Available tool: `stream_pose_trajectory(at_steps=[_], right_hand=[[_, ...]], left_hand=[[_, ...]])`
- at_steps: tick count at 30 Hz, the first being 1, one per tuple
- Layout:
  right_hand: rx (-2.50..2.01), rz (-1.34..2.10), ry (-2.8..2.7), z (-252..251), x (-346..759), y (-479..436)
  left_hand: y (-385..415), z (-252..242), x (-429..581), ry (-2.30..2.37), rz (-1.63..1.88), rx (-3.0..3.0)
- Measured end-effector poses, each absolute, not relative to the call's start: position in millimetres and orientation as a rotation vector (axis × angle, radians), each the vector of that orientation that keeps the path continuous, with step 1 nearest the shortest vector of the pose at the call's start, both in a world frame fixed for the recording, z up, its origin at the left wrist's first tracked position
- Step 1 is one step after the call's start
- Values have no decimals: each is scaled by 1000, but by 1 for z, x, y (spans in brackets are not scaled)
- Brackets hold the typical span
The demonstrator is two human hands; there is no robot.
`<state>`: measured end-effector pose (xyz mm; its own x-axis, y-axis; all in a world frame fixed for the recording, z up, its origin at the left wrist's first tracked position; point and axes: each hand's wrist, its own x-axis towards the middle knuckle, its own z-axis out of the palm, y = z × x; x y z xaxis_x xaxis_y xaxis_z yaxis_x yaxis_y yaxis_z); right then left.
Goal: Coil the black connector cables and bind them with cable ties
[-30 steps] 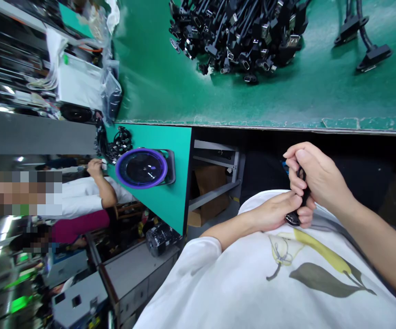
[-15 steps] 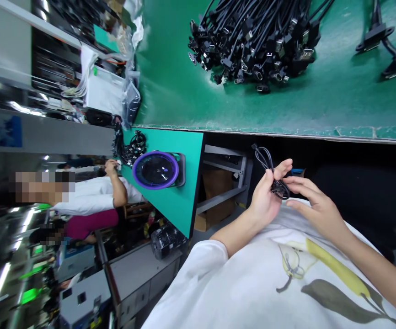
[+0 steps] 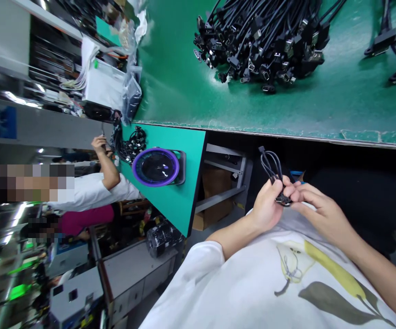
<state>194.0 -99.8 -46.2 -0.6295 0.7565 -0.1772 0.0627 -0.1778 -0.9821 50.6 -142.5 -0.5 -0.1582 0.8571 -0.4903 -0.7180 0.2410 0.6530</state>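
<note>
A looped black cable [image 3: 269, 164] rises out of my left hand [image 3: 266, 205], which is closed around its lower part. A dark connector with a metal-edged opening [image 3: 282, 199] shows at the lower end of the bundle, between the hands. From the right, my right hand [image 3: 321, 210] meets the left, its fingertips pinched on the cable by that connector. The fingers hide part of the bundle. Both hands are in front of my white shirt, below the edge of the green table [image 3: 253, 112].
A large pile of black cables with connectors [image 3: 263, 50] lies on the table, with more connectors [image 3: 385, 42] to its right. A purple-rimmed round object [image 3: 156, 167] and a smaller cable heap [image 3: 134, 144] are on the side table [image 3: 187, 183]. A co-worker [image 3: 84, 192] sits beyond.
My right fingers have closed in on the cable from a looser, spread pose. Both hands sit slightly lower and more to the right. The co-worker's hand has risen.
</note>
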Motion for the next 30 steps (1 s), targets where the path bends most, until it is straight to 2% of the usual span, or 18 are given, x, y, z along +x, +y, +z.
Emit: stream_pose_trajectory(at_steps=[2,4,6,8,11,16,19,21,23,25,28,30], right_hand=[[-1021,1784,-1520,-40,202,-87],[-1012,1808,-1309,-29,204,-75],[-898,2030,-1131,-15,199,-65],[-786,2257,-929,-2,190,-58],[-697,2321,-644,7,181,-51],[-686,2323,-547,1,180,-53],[-725,2307,-724,-3,188,-55],[-709,2244,-1094,1,202,-46],[-721,2029,-1615,12,225,-23],[-866,1568,-2035,29,255,17],[-1202,649,-2170,48,308,105],[-1364,206,-2152,50,341,174]], left_hand=[[-145,-3,49,1041,1308,248],[-147,-6,50,1020,1083,419],[-149,-7,53,911,797,544],[-150,-8,57,797,680,471],[-149,-6,64,739,770,159],[-144,-4,71,732,798,-61],[-143,-7,73,757,805,-36],[-143,-10,72,812,837,39],[-143,-14,67,884,878,120],[-142,-17,60,960,913,173],[-141,-20,53,1033,945,207],[-140,-21,55,1033,935,230]])
